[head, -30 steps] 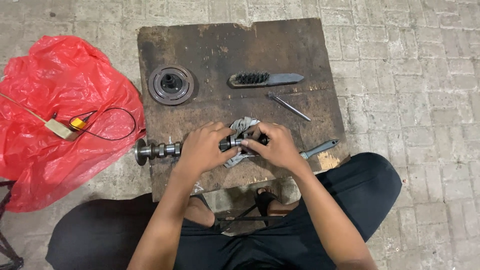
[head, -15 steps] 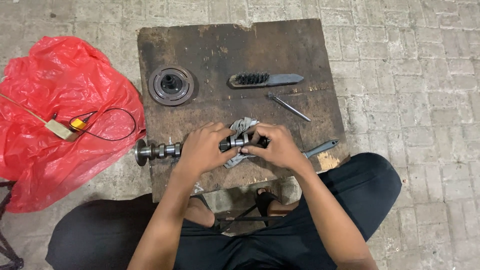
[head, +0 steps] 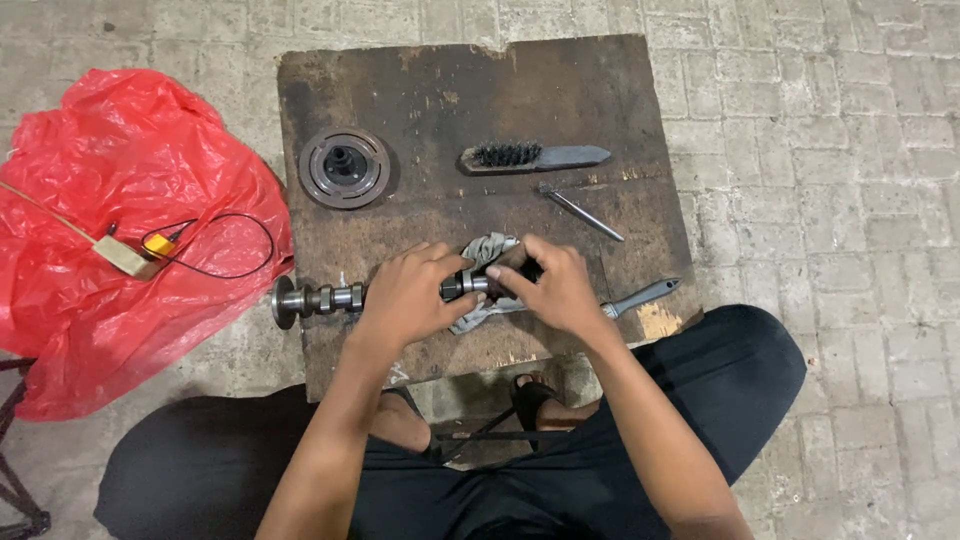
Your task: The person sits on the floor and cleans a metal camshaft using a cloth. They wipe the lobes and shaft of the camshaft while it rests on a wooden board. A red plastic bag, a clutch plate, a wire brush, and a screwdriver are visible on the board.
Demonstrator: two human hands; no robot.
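A metal shaft (head: 320,298) lies across the near edge of a dark wooden board (head: 450,90). The left hand (head: 410,295) wraps its middle; the right hand (head: 550,285) pinches a grey rag (head: 490,248) around its end. Its overhanging left end could roll off if the grasp loosens.

Both hands close together — left hand (head: 410,297) and right hand (head: 553,288), fingers curled.

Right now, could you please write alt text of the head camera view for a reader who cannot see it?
Seen from above, a seated person's left hand and right hand grip a metal shaft and a grey rag on a dark wooden board. A wire brush, round metal disc and thin rod lie behind; a red plastic bag lies left.
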